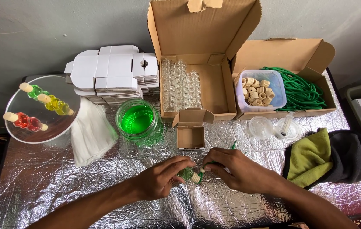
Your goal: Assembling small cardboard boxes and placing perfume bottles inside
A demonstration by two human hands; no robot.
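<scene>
Both hands (201, 174) on green corked bottle (189, 174)

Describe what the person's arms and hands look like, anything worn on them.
Both forearms are bare as far as the frame shows: no sleeves, gloves or watch visible. The left hand and right hand show no rings that I can make out.

Two bare forearms, no sleeves, bare hands, left (159, 180), right (236, 170)

Crinkled shiny foil table cover (104, 186), matt cardboard boxes (201, 38)
</scene>
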